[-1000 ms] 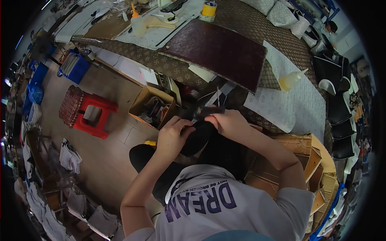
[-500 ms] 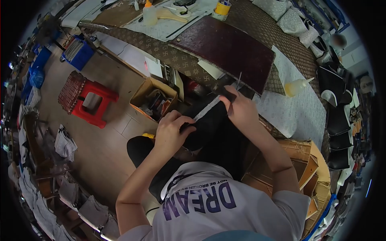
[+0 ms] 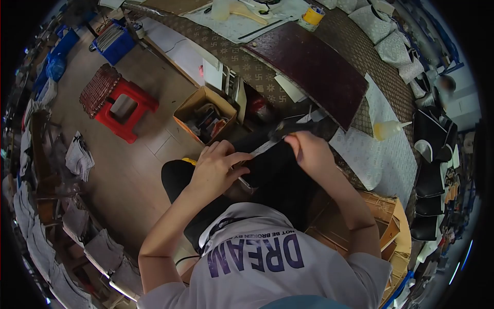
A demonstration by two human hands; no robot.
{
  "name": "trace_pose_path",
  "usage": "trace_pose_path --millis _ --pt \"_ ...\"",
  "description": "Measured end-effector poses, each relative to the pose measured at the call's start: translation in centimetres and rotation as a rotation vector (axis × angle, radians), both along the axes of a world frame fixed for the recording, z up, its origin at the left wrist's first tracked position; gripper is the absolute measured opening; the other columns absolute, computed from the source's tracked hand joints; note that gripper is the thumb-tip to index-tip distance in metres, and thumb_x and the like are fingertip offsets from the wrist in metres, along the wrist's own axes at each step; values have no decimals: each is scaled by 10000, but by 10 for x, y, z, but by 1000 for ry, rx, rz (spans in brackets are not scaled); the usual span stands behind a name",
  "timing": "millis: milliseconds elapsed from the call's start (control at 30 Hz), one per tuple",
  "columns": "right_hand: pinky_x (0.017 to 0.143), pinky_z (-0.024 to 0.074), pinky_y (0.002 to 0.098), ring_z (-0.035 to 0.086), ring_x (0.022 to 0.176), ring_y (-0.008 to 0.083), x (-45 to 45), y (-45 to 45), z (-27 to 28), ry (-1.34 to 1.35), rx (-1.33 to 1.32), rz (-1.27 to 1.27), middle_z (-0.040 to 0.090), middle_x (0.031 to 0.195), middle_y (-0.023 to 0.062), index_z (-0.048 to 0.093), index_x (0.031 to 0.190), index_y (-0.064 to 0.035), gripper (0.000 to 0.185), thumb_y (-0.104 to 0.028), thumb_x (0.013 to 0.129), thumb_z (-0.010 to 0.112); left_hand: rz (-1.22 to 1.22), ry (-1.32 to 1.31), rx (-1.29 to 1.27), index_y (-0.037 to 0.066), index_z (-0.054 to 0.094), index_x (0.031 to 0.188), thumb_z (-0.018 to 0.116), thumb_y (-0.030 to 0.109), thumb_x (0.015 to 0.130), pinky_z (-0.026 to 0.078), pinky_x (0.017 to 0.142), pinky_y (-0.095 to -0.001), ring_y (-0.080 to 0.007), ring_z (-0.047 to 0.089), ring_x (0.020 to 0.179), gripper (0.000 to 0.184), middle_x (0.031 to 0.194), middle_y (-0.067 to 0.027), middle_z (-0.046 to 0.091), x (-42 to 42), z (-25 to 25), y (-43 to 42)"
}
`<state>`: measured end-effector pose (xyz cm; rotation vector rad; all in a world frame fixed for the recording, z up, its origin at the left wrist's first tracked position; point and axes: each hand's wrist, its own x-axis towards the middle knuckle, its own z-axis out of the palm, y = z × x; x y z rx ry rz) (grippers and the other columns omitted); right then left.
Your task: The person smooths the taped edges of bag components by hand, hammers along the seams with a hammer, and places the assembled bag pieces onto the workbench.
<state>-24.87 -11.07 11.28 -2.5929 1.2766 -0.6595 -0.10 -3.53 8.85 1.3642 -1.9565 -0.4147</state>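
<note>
Over my dark-clothed lap, my left hand is closed, thumb and fingers pinching a black piece of material with a white strip along it. The strip runs from my left fingertips up toward my right hand. My right fingers are curled and pinched at the far end of the piece, beside a dark, blurred object. A thin, light-coloured edge shows just below my left thumb. What exactly sits inside my right fingers is partly hidden.
A dark red board lies on the patterned table ahead. Nearby are a yellow tin and a squeeze bottle. A cardboard box and red stool stand left; a larger carton stands right.
My right hand has moved down a little and turned, and the thin metal tip above it has shifted. My left hand has moved slightly down. The view has swung slightly.
</note>
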Motion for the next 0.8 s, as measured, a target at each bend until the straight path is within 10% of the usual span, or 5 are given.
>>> trace_pose_path --millis 367,433,567,667,800 --pt "529 510 386 670 630 301 20 -2 11 50 -35 -51 669 779 126 609 1023 -37 172 -192 953 636 73 312 -86 107 733 878 855 200 697 501 602 -341 -237 606 722 237 804 -50 570 0 -54 17" --pt "534 511 378 665 630 316 30 15 4 -231 -84 16 674 805 131 624 1109 -33 228 -201 954 634 93 318 -154 109 743 900 864 206 690 502 646 -352 -241 602 780 261 873 -58 577 0 -65 22" --pt "563 514 414 653 635 345 25 26 10 31 259 160 662 772 132 638 1074 -77 253 -275 921 679 146 301 -175 118 684 1189 900 258 642 517 855 -365 -292 577 1079 604 1176 -121 551 3 -77 44" --pt "542 509 388 648 615 333 37 15 29 57 18 -68 662 765 122 627 1032 -71 177 -190 914 680 105 373 147 53 31 1569 948 282 574 326 1160 -424 -391 264 1455 1372 1579 -206 222 -7 -61 55" --pt "532 507 349 640 554 231 45 40 14 -189 250 195 659 771 75 643 1115 -89 230 -158 902 696 137 517 230 28 -100 1549 949 212 590 299 1174 -421 -388 231 1474 1433 1609 -243 138 -25 -64 48"
